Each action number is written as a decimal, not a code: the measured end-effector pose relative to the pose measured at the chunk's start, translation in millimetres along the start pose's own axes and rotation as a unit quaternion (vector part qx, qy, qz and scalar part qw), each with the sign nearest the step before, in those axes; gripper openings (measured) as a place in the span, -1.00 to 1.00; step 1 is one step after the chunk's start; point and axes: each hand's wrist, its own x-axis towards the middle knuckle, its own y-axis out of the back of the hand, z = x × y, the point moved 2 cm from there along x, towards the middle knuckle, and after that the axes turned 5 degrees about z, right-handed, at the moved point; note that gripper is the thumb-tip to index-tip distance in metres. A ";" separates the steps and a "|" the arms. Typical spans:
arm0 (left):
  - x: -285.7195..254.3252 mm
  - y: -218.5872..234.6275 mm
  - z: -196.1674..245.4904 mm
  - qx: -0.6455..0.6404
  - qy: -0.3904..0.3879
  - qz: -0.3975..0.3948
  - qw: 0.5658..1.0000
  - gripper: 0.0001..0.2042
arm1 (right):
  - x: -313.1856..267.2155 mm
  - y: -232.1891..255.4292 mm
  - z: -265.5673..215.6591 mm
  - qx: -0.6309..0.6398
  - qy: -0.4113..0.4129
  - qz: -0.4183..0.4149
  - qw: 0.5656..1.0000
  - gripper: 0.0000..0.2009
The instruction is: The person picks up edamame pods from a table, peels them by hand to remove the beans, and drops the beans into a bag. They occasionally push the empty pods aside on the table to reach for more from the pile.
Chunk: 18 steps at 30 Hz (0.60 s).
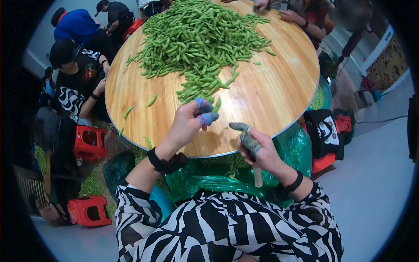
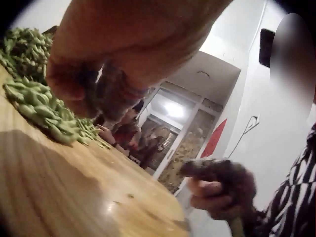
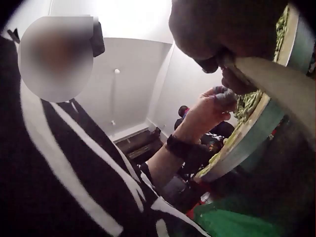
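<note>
Your left grip [image 1: 187,122] pinches one green pod [image 1: 217,105] at the fingertips, probably so most of it stays exposed to your right hand [image 1: 264,150], which is clamped round a pale handle [image 1: 258,177]. The pod pile [image 1: 196,39] sits on the counter [image 1: 279,96], likely for easy reach. Under the near edge, green plastic [image 1: 185,185] holds pale green pieces [image 1: 227,167], presumably to catch drops; the right-hand tub [image 1: 327,92] holds green contents too.
</note>
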 end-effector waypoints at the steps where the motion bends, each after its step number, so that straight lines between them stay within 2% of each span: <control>1: -10.0 -6.6 6.2 0.006 -0.008 0.002 1.000 -0.90 | 2.4 -3.7 -0.3 0.049 0.004 0.014 0.999 -0.62; 2: -18.0 -11.9 6.1 -0.024 0.007 -0.013 1.000 -0.90 | 3.6 -6.0 -0.1 0.098 0.008 0.027 0.995 -0.62; 4: -27.8 -19.4 4.9 -0.085 0.032 -0.039 0.995 -0.92 | 6.9 -8.0 3.8 0.211 -0.022 0.004 0.977 -0.61; 6: -31.6 -25.6 1.5 -0.100 0.030 -0.036 0.994 -0.91 | 7.3 -11.5 8.3 0.329 -0.055 -0.027 0.942 -0.62; 7: -32.5 -28.3 -0.5 -0.107 0.027 -0.035 0.993 -0.91 | 7.4 -10.8 11.6 0.334 -0.057 -0.082 0.937 -0.62; 10: -34.0 -30.2 -4.0 -0.120 0.027 -0.037 0.992 -0.90 | 6.1 -17.6 7.4 0.326 -0.023 -0.077 0.942 -0.64; 11: -33.7 -30.1 -3.6 -0.119 0.031 -0.037 0.992 -0.90 | 7.2 -16.7 12.3 0.337 -0.011 -0.102 0.936 -0.65; 18: -32.4 -33.0 -2.3 -0.111 0.013 -0.040 0.993 -0.92 | 3.5 -15.9 10.1 0.347 -0.003 -0.078 0.935 -0.71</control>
